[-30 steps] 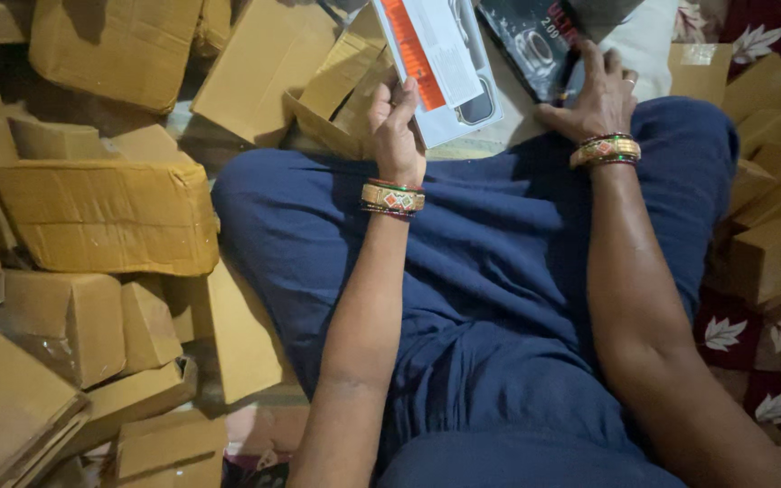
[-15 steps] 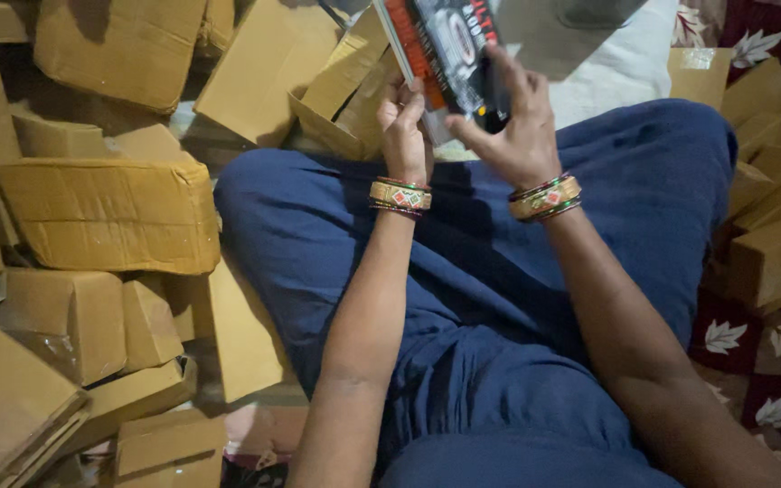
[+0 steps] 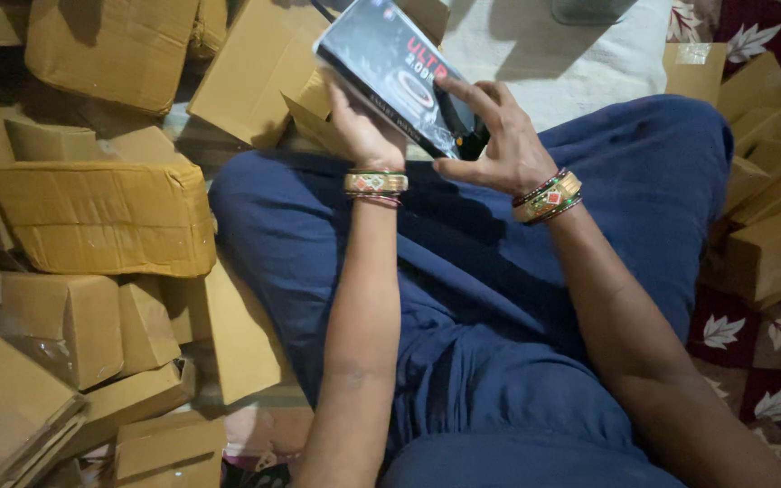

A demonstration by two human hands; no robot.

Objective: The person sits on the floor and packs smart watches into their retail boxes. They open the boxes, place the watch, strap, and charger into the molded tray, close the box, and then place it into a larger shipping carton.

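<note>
A flat black product box (image 3: 399,77) is gripped between both hands above the lap, tilted with its printed face up. The fingers of the left hand (image 3: 363,126) are curled under and around the box's near left edge, closed on it. The right hand (image 3: 499,145) is spread wider: its index finger is laid across the box's face and its thumb is pressed at the lower right corner, where a dark rounded part shows. Gold and green bangles (image 3: 375,183) are worn on both wrists. Blue trousers (image 3: 499,343) cover the crossed legs below. Brown cardboard boxes (image 3: 106,217) are piled on either side.
</note>
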